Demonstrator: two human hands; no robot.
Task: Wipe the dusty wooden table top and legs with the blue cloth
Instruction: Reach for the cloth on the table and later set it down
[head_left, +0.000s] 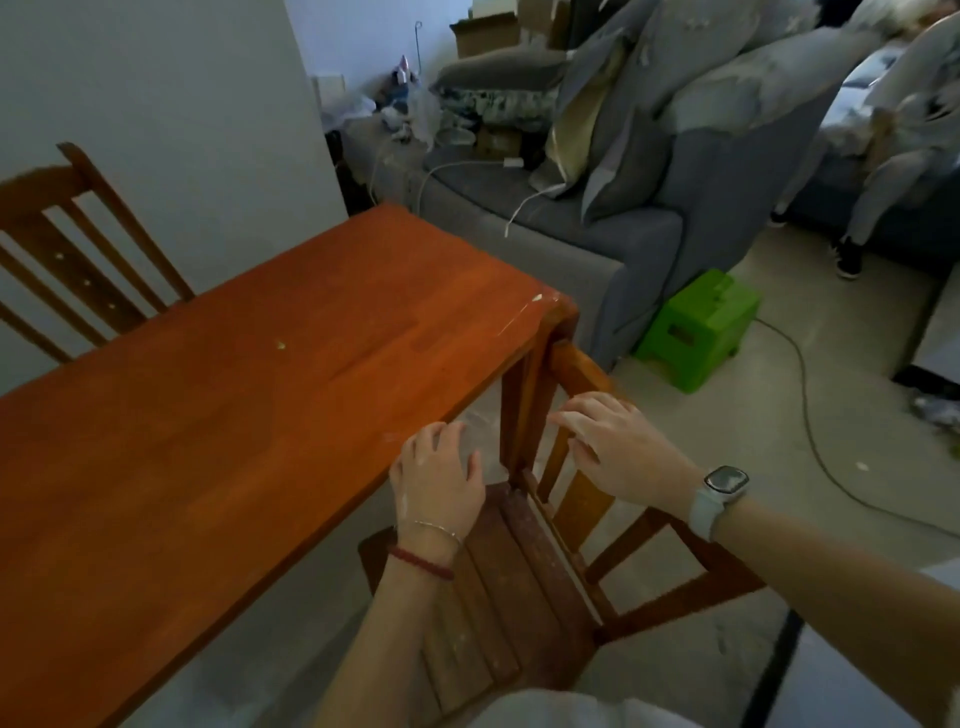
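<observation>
Head view
Left hand (439, 475): held just past the near edge of the bench (218, 395), fingers loosely spread, nothing gripped; bracelets are worn at the wrist.
Right hand (615, 449): laid on the chair (524, 571) back beside the bench corner, fingers straight, grip apart; a watch (719, 493) is worn.
Blue cloth: not seen.
Edges: the chair is tucked against the bench corner; open floor lies right of it.
Room: a sofa (597, 244) and green stool (701, 327) stand beyond the bench.
</observation>
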